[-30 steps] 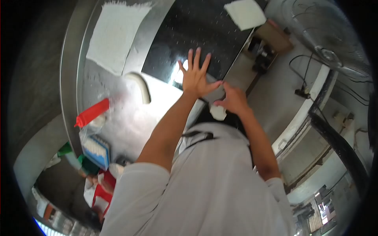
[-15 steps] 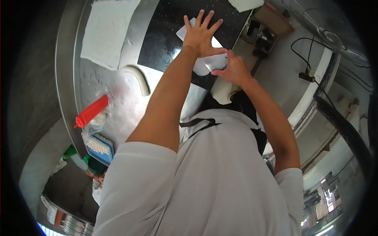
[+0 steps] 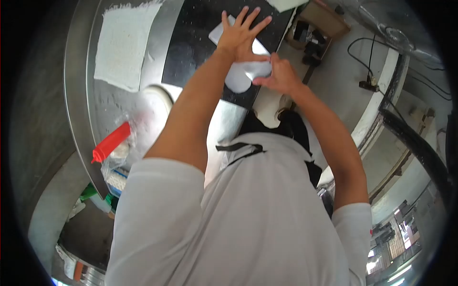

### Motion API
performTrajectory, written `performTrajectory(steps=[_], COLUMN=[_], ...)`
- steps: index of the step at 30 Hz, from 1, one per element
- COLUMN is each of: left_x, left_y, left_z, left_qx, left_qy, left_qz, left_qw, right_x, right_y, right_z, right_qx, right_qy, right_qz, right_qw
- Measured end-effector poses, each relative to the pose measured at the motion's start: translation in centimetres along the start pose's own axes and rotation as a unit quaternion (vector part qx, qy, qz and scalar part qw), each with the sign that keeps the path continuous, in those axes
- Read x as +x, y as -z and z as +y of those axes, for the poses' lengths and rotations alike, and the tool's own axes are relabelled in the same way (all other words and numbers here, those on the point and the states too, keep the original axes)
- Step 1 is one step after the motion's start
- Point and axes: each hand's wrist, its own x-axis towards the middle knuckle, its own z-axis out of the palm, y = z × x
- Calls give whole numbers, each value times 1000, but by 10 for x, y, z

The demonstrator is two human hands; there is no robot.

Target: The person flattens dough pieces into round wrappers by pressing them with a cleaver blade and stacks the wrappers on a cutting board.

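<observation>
My left hand (image 3: 237, 39) lies palm down with fingers spread on a flat white sheet (image 3: 238, 78), whose material I cannot tell. The sheet rests on a black board (image 3: 188, 52) and has a rounded end toward me. At the sheet's right edge, my right hand (image 3: 282, 75) has its thumb and curled fingers around the border, with the thumb apart from the index finger. My left thumb reaches across to the right fingertips. The part of the sheet under my left palm is hidden.
On the metal worktop to the left are a white cloth (image 3: 126, 47), a curved off-white strip (image 3: 163, 95) partly behind my left arm, a red squeeze bottle (image 3: 112, 142) and a plastic bag (image 3: 112, 167). A box (image 3: 329, 24) and cables (image 3: 369, 64) are beyond the board's right edge.
The view has shifted slightly. My hands stay on the white sheet, and its rounded end shows a little more toward me. My left arm covers more of the lower left.
</observation>
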Motion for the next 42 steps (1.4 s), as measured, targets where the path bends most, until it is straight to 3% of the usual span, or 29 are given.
performTrajectory(steps=[5,7,10,12,14,15,16,19,20,21,25,26,27,29,31,33,35,36,39,41,42], left_x=[-58,-49,-31,-20,-10,-9,-5,-47,-58,-52,-18,-11,17,20,15,-18,-12,-20,-3,12,17], left_y=[6,9,6,1,-8,-4,6,-17,-8,-7,-22,10,57,32,44,21,28,-1,18,35,37], left_z=[35,50,49,42,23,19,20,30,42,46,33,39,46,29,33,37,47,40,43,45,42], left_qx=[-60,-64,-33,-16,-21,-23,11,-75,-45,-44,-57,-20,15,42,40,24,31,34,29,43,35], left_qy=[-79,-59,17,68,69,75,78,-11,-1,-9,46,95,158,140,89,23,-1,-9,80,141,136], left_qz=[-138,-164,-107,-64,-4,21,-40,3,-81,-102,16,5,-210,-121,-200,-197,-255,-128,-99,-132,-121], left_qw=[985,983,994,995,997,997,996,997,996,994,997,995,965,982,975,980,966,991,991,980,983], right_x=[-75,-76,-46,-19,4,0,-6,-38,-54,-53,-9,9,23,27,18,-26,-33,-28,6,28,33], right_y=[-71,-57,-16,4,25,24,19,-31,-47,-43,14,25,35,44,36,1,-18,-20,27,47,56], right_z=[13,17,32,47,35,29,22,37,43,42,48,50,50,36,32,29,49,59,54,48,44], right_qx=[47,9,-49,-57,-136,-97,-54,3,9,10,-68,-79,-94,-93,-85,-65,-53,-53,-106,-117,-127], right_qy=[-36,-4,-27,84,104,88,70,59,57,58,68,97,129,109,83,40,82,109,109,132,146], right_qz=[-4,28,-59,-30,-40,-47,-55,-26,-25,-12,-49,-53,-52,-58,-59,-62,-12,11,-49,-68,-76], right_qw=[998,1000,997,994,984,990,995,998,998,998,994,991,986,988,991,995,995,993,987,982,978])
